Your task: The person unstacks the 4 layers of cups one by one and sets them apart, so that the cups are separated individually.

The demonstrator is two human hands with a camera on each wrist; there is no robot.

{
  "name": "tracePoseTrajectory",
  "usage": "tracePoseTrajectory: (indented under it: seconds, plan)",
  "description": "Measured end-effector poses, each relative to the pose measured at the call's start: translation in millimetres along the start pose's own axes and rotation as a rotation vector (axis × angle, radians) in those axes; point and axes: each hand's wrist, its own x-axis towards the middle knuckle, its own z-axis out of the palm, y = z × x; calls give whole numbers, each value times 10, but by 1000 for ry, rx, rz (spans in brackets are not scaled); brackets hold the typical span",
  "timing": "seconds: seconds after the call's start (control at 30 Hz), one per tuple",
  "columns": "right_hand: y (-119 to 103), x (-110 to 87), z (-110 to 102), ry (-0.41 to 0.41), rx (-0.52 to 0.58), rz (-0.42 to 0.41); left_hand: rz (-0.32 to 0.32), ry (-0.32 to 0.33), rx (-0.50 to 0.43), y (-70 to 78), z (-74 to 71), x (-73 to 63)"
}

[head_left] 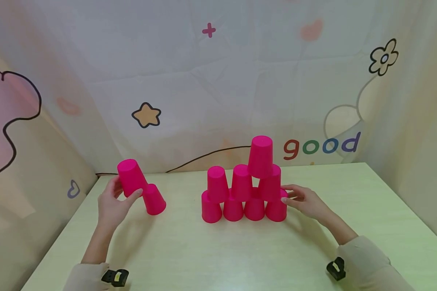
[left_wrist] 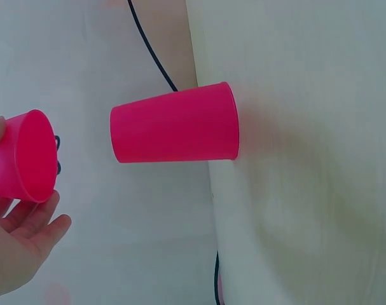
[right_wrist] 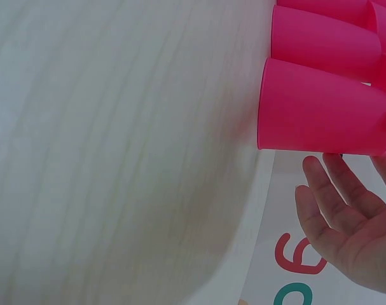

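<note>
My left hand (head_left: 113, 208) holds a bright pink cup (head_left: 130, 178) upside down in the air, thumb on one side and fingers on the other. In the left wrist view the open mouth of this held cup (left_wrist: 11, 162) shows. A second pink cup (head_left: 154, 201) stands mouth down on the table just beside it. To the right, pink cups form a stack: several in the bottom row, three above, and one top cup (head_left: 260, 157). My right hand (head_left: 307, 202) is at the stack's right side, fingers extended, fingertips right by the end bottom cup (right_wrist: 323, 108).
The pale wooden table (head_left: 218, 254) runs back to a printed curtain (head_left: 189, 101) with a star, a flower and the word "good". Black wrist devices (head_left: 336, 268) sit at both sleeves. Curtain cloth also hangs along the left and right sides.
</note>
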Motion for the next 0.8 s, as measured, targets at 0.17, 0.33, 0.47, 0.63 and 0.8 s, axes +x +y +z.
tracePoseTrajectory:
  seconds: [0.17,0.33,0.47,0.63,0.8]
  plan:
    - [0,1,1,2,0,-3,11,41,49,-537,-7,197]
    - [-1,-1,4,2,-3,0,-48,51,51,-379,-51,141]
    - [-3,-1,5,-3,-2,-1,-105,39,49,-80,-108,36]
    - [0,7,2,-5,0,-6,-133,54,54,-32,-133,19]
    - [7,9,2,-2,-1,-6,-94,94,19,-175,-110,61]
